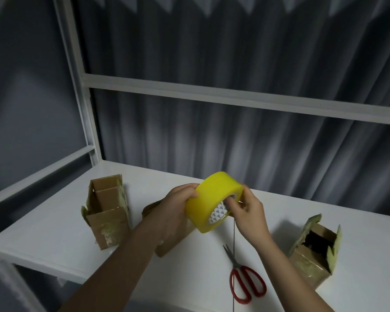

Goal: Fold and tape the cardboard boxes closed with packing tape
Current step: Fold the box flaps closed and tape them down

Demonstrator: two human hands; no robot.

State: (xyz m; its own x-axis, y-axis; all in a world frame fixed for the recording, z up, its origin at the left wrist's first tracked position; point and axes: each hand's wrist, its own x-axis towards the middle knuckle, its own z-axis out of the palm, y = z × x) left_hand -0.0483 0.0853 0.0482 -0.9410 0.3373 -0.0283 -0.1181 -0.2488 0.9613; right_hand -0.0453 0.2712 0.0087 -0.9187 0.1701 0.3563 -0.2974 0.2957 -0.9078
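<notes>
Table edge: white table (54,230), left edge runs diagonal from rear post toward the near-left corner; front edge cut by frame bottom.
Left box: cardboard box (107,212) upright w/ top flaps open, stands near the left edge; bare tabletop betw. it & the rear edge.
Left hand: left hand (178,207) grasping the tape roll, fingers curled round its left rim, held above the table.
Middle box: 2nd box (167,246) mostly hidden behind the left hand & forearm; only brown bits show either side of the wrist; flaps open or not, can't tell.
Tape: yellow packing tape roll (212,202) up in the air betw. both hands, above table centre, core facing right; printed white core partly visible.
Right hand: right hand (248,212) gripping the roll on its right side, fingers at the core opening; fingertips partly blurred.
Scissors: red-handled scissors (243,275) lie flat below the roll, blades pointing away, apart from both boxes.
Thin line: dark thin line runs down the table past the scissors; what it is, hard to tell.
Right box: 3rd box (315,255) upright, flaps open, dark inside; open tabletop behind it & to the right.
Count: boxes 3, tape 1, scissors 1, hands 2.
Backdrop: grey curtain (234,109) behind white frame bars (212,91), blurred.
</notes>
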